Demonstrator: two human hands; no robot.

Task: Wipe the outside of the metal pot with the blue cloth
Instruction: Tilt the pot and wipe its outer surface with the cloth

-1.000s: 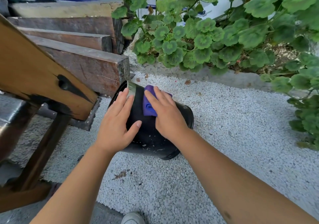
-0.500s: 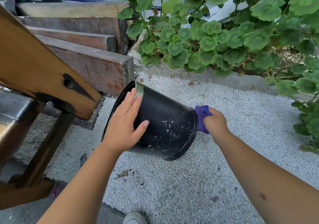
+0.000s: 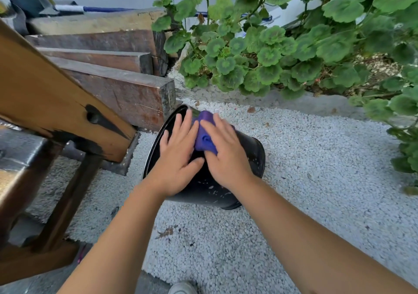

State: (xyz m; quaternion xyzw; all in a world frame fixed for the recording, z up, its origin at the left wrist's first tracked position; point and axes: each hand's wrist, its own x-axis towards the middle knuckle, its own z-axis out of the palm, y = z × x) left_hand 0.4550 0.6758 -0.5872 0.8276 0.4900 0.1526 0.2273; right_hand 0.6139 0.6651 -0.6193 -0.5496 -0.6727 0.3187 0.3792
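A black metal pot [image 3: 253, 155] with white specks lies tilted on its side on the white gravel, its open mouth facing left toward the timber. My left hand [image 3: 176, 155] rests flat on the pot's upper side near the rim, fingers spread. My right hand [image 3: 226, 151] presses the bunched blue cloth [image 3: 204, 133] against the top of the pot, right next to my left hand. Both hands hide much of the pot's upper wall.
Stacked timber beams [image 3: 126, 90] lie just left of the pot. A wooden bench frame [image 3: 52, 99] fills the left side. Green leafy plants [image 3: 282, 51] sit behind a concrete kerb at the back and right. My shoe tip [image 3: 181, 288] shows at the bottom edge.
My right hand has swept the blue cloth from the pot's base at the right back up onto its top near the rim. My left hand has stayed on the pot.
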